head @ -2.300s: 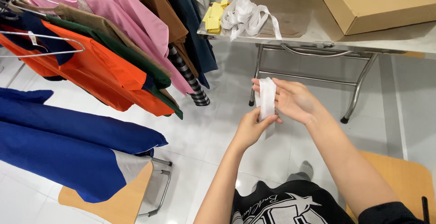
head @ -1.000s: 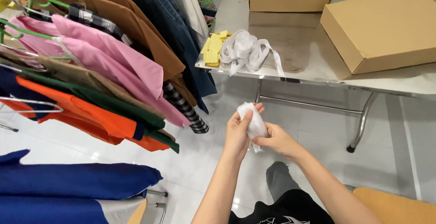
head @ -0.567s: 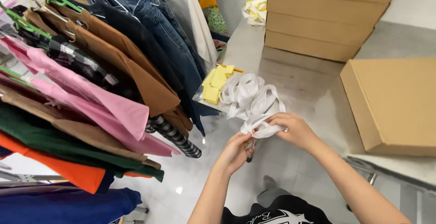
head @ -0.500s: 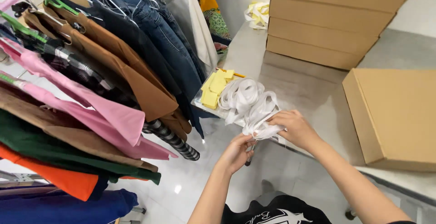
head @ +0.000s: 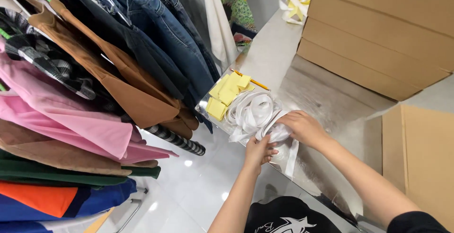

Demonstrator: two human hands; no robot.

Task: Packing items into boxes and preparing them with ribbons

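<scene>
Both hands, left hand [head: 259, 150] and right hand [head: 302, 126], pinch white strips [head: 279, 133], seemingly between them.

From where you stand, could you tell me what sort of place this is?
Probably a clothing stockroom or packing area: a rack of hung garments, stacked cardboard boxes on a metal table, and both hands at a pile of white strips there.

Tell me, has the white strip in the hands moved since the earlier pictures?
Yes. The white strip was held in the air below the metal table; now both hands press it on the table edge, beside the pile of white strips.
</scene>
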